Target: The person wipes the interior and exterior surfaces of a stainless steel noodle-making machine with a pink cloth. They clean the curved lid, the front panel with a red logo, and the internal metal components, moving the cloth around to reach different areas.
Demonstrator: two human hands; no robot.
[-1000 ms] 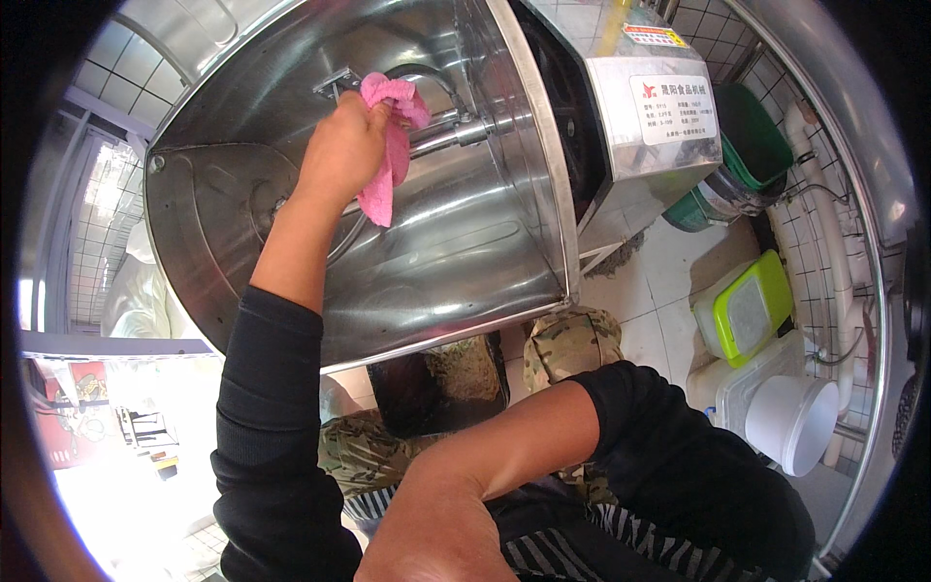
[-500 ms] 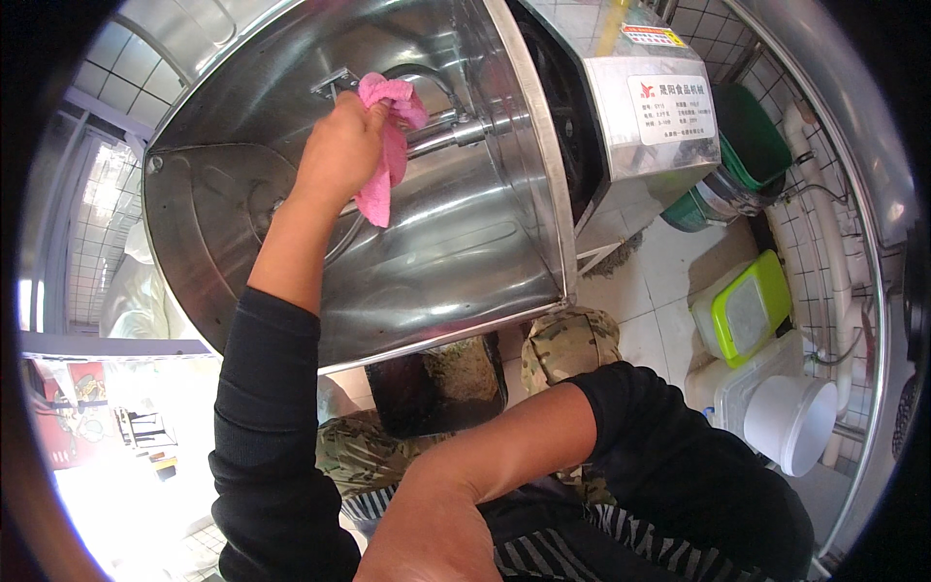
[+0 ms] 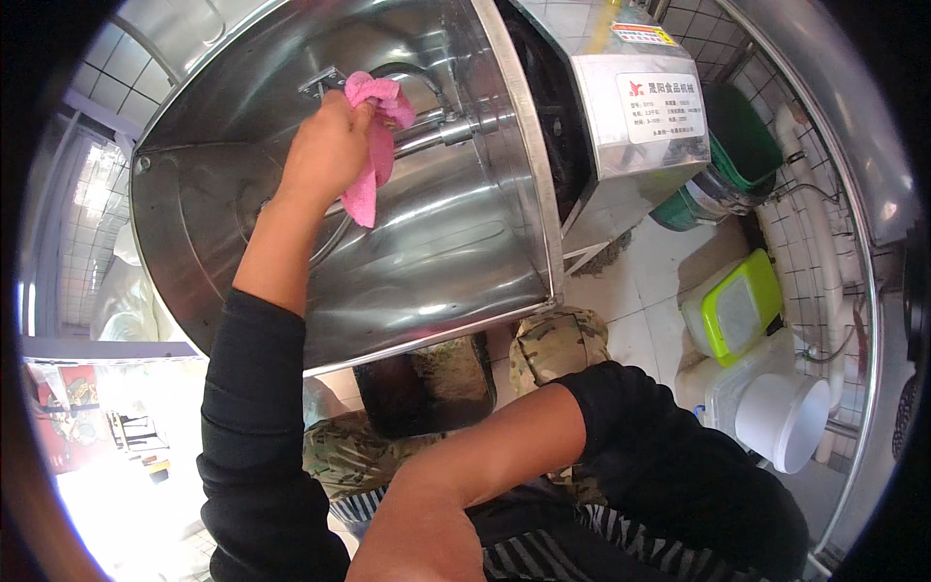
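My left hand (image 3: 328, 147) is closed around a pink cloth (image 3: 361, 199) inside a big stainless-steel mixer tub (image 3: 436, 257). Part of the cloth wraps over a curved metal rod near the end of a flat bracket (image 3: 323, 81), and the rest hangs down below my fingers. A thick horizontal shaft (image 3: 422, 139) runs behind it to the tub's right wall. Bent across my body, my right arm ends in my right hand (image 3: 419, 543) at the lower edge, with the back of it showing. Its fingers are cut off by the picture's edge.
The mixer's steel motor housing (image 3: 640, 112) stands right of the tub. A dark bin (image 3: 383, 398) with crumbly contents sits below the rim. On the right are green bins (image 3: 742, 136), a lime-lidded container (image 3: 742, 306) and a white bucket (image 3: 781, 422).
The whole view has shifted slightly, so the tub and housing sit a little further left. My left hand stays at the bracket with the pink cloth; my right arm keeps its bent pose.
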